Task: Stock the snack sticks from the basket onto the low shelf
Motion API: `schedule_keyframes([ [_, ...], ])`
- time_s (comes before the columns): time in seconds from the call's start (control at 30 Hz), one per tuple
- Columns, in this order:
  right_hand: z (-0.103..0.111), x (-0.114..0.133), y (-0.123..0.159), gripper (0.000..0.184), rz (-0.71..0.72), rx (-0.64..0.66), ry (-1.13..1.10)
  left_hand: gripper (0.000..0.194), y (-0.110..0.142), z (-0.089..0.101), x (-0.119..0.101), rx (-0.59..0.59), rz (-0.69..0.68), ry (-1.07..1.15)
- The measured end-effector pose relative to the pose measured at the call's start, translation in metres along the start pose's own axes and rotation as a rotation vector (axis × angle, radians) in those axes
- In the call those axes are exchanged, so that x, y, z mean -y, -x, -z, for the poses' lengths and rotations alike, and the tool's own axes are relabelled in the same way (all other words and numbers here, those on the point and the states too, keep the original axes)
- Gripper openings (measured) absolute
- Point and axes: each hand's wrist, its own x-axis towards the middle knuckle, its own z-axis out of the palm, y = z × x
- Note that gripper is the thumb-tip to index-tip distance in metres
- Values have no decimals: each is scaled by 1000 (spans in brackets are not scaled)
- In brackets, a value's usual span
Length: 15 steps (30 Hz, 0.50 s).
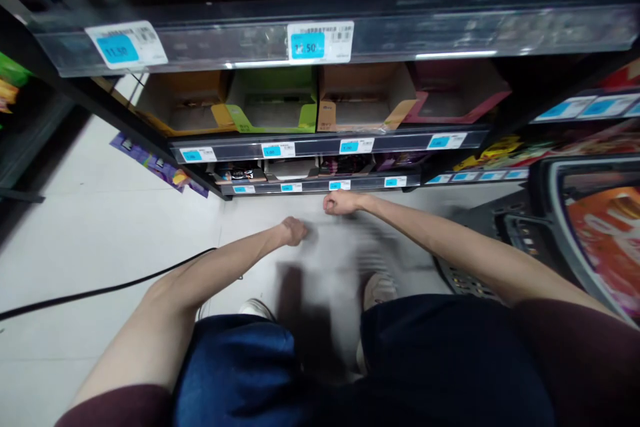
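I look down a dark shop shelf unit with both arms stretched out and down. My left hand (294, 230) is a closed fist over the pale floor, blurred, and I make out nothing in it. My right hand (341, 202) is also closed, just in front of the lowest shelf edge (320, 185) with its blue price tags; what it holds, if anything, is hidden. Above it, a shelf carries open cardboard display trays: yellow (183, 107), green (273, 103), brown (363, 100) and pink (457, 95).
A shopping basket (505, 230) and a cart edge with a red package (607, 240) stand at the right. A black cable (100, 291) runs across the floor at the left. Purple packets (157, 163) lie by the shelf's left end. My shoes (377, 290) show below.
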Motion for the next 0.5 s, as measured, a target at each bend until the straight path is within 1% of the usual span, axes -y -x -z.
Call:
schedule_keyframes([
  [0.1, -7, -1, -1, 31, -3, 79, 185, 18, 4, -18, -26, 109, -134, -32],
  [0.17, -11, -2, -2, 34, -10, 132, 261, 15, 3, -27, -33, 150, -200, -45],
  [0.2, -10, -3, -2, 35, -12, 142, 287, 14, 2, -29, -33, 157, -213, -46],
  [0.27, -5, -2, -2, 37, -12, 133, 328, 15, -3, -31, -27, 149, -192, -46],
  [0.33, 8, 1, 1, 38, -13, 104, 373, 21, -9, -27, -15, 123, -143, -57],
  [0.43, 37, 8, 17, 34, -18, 29, 425, 25, -20, -18, 12, 67, -80, -71],
  [0.5, 56, 12, 37, 28, 15, -46, 401, 20, -29, -11, 29, 23, -66, -49],
])
